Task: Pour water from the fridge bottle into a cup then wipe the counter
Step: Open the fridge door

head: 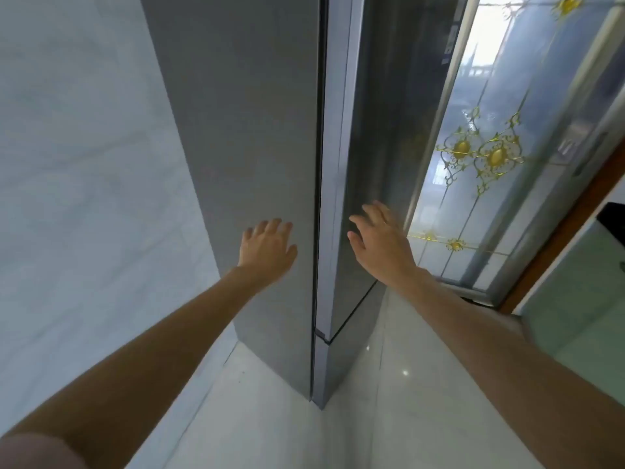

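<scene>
1. The left hand (pixel 267 247) lies spread, fingers straight, against the flat side panel of the tall grey brushed-metal fridge (pixel 243 157). It grips nothing there. If the person leans on it while pulling with the other hand, the palm could slide on the smooth panel and throw the pull off.

2. The right hand (pixel 380 236) is spread too, fingers loosely extended over the dark glossy fridge door (pixel 375 137), just right of the door's pale vertical edge (pixel 333 198). It is motion-blurred, so I cannot tell whether the fingertips touch the door. No handle shows near this hand. The likely risk is fingers slipping off a smooth edge, leaving the door shut.

3. The door looks closed, so the fridge bottle is presumably inside, out of sight. The cup and the tabletop to be wiped do not show either. Every step of the task still lies ahead.

4. Beyond the right hand stands a frosted glass panel with gold ornament (pixel 487 157), close to the door's far side. A hard swing could knock the door against it.

5. Below both hands the glossy white tiled floor (pixel 338 434) would turn slippery under any spilled water.
</scene>
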`<state>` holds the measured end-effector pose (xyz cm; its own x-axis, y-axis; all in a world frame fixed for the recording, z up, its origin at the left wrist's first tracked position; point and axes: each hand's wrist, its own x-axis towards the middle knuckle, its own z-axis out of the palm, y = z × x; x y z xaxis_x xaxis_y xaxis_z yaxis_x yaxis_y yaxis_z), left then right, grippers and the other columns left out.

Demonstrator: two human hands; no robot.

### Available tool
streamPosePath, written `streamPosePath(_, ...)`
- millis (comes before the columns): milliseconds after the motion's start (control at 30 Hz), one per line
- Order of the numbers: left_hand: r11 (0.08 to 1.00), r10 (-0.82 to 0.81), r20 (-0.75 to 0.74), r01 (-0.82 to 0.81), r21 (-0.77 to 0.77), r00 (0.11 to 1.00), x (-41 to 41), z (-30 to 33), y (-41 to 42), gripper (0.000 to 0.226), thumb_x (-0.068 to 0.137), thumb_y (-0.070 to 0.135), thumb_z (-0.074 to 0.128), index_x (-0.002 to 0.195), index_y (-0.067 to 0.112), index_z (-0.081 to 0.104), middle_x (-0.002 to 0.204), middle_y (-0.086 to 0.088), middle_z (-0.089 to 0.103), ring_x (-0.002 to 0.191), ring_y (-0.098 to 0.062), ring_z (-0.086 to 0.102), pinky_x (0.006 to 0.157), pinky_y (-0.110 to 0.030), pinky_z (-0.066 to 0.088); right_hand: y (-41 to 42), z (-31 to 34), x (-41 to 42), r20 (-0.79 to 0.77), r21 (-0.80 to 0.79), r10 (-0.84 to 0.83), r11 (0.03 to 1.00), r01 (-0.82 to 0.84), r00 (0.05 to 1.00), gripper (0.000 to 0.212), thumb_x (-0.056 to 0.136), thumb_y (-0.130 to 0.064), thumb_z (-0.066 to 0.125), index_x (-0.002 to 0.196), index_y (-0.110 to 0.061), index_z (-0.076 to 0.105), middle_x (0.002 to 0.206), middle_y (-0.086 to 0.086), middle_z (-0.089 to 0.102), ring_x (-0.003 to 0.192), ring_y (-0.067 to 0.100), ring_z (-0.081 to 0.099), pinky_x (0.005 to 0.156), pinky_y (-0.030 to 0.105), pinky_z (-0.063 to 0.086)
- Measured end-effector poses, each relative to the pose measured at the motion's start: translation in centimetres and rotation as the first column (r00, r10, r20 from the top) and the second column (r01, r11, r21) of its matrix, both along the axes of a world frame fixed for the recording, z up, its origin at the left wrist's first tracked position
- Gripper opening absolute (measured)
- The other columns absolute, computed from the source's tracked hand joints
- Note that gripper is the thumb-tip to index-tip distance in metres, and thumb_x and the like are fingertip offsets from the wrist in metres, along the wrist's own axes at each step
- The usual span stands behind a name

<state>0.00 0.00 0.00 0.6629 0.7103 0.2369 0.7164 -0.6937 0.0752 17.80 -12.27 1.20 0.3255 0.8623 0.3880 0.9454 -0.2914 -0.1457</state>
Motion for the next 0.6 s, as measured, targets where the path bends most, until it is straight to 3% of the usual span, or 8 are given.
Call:
streamPosePath(133, 1.000, -0.013, 0.039, 0.012, 0.022, 0.999, 2.0, -0.9, 2.2, 0.053, 0.099, 0.039, 0.038, 0.147, 0.018, 0.027, 0.153, -0.006, 0.030, 0.140, -0.026, 0.027, 0.115, -0.045, 0.024, 2.9, 0.2, 1.7, 0.269, 0.226, 0.070, 0.965, -0.133, 0.960, 0.034, 0.095, -0.023, 0.053, 0.124, -0.007, 0.059, 0.145, 0.019, 0.043, 0.141, 0.035, 0.030, 0.109, 0.047, 0.034)
streamPosePath(300, 0.997, 0.030, 0.164, -0.042, 0.069, 0.986, 4.2, -1.4, 5.0, 0.056, 0.098, 0.038, 0.041, 0.149, 0.018, 0.025, 0.155, -0.009, 0.028, 0.142, -0.028, 0.026, 0.114, -0.045, 0.024, 6.6, 2.3, 4.1, 0.526, 0.286, 0.122, 0.907, -0.310, 0.842, 0.042, 0.095, -0.021, 0.049, 0.135, -0.008, 0.050, 0.152, 0.022, 0.031, 0.143, 0.036, 0.022, 0.116, 0.048, 0.025)
streamPosePath(467, 0.991, 0.032, 0.200, -0.056, 0.118, 0.979, 6.4, -1.1, 7.3, 0.065, 0.098, 0.042, 0.040, 0.152, 0.020, 0.011, 0.158, -0.011, 0.017, 0.144, -0.032, 0.019, 0.115, -0.045, 0.021, 9.9, 4.8, 5.5, 0.618, 0.297, 0.090, 0.893, -0.338, 0.781, 0.049, 0.098, -0.031, 0.047, 0.143, -0.013, 0.041, 0.156, 0.018, 0.023, 0.146, 0.033, 0.012, 0.118, 0.052, 0.015)
streamPosePath(600, 0.991, 0.012, 0.232, -0.043, 0.129, 0.973, 8.0, -1.8, 8.7, 0.067, 0.096, 0.045, 0.034, 0.151, 0.018, 0.009, 0.157, -0.015, 0.021, 0.141, -0.034, 0.029, 0.112, -0.046, 0.028, 11.7, 5.2, 6.5, 0.668, 0.292, 0.059, 0.896, -0.335, 0.741, 0.048, 0.098, -0.035, 0.045, 0.141, -0.014, 0.046, 0.157, 0.013, 0.021, 0.147, 0.031, 0.006, 0.117, 0.054, 0.015)
